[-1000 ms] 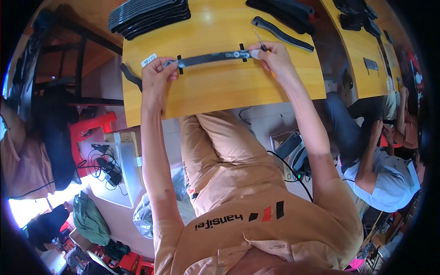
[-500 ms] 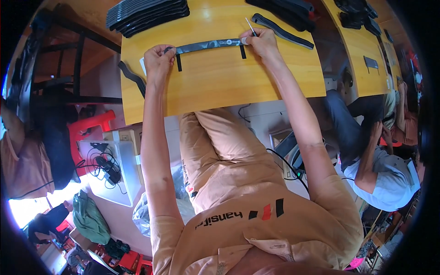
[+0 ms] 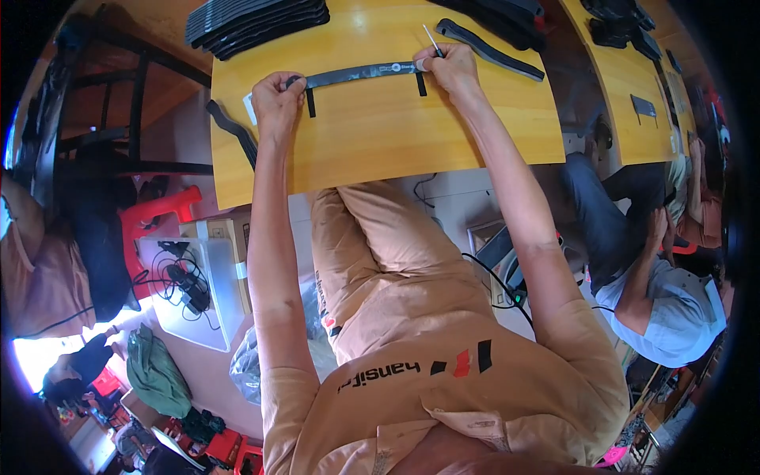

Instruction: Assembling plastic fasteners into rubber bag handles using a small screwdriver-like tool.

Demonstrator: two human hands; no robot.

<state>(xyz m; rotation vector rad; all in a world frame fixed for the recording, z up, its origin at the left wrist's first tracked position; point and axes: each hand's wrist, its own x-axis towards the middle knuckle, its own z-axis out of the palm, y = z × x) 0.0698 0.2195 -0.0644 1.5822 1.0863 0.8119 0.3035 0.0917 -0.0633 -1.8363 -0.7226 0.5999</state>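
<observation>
A black strap (image 3: pixel 352 75) with a small pale printed mark is stretched across the wooden table (image 3: pixel 372 131), slightly bowed. Its left end is pinched in my left hand (image 3: pixel 279 101), fingers closed. My right hand (image 3: pixel 455 71) grips the other end, closed as well. A thin tool (image 3: pixel 430 36) with a pale, slim shaft sticks up from the right hand; its handle is mostly hidden by the fingers. From under the strap, two short black strips (image 3: pixel 311 103) point toward me, one near each end. Something white (image 3: pixel 250 109) lies flat beside my left hand.
A stack of black straps (image 3: pixel 253 25) sits at the back left, another dark pile (image 3: pixel 495 20) at the back right. One loose strap (image 3: pixel 491 49) lies on the right, another (image 3: pixel 231 131) at the left edge. A seated co-worker (image 3: pixel 661 309) is on the right.
The table and both hands with the strap appear slightly higher in view. The strap has rolled a little, so its printed mark shows less fully. Both hands keep their hold.
</observation>
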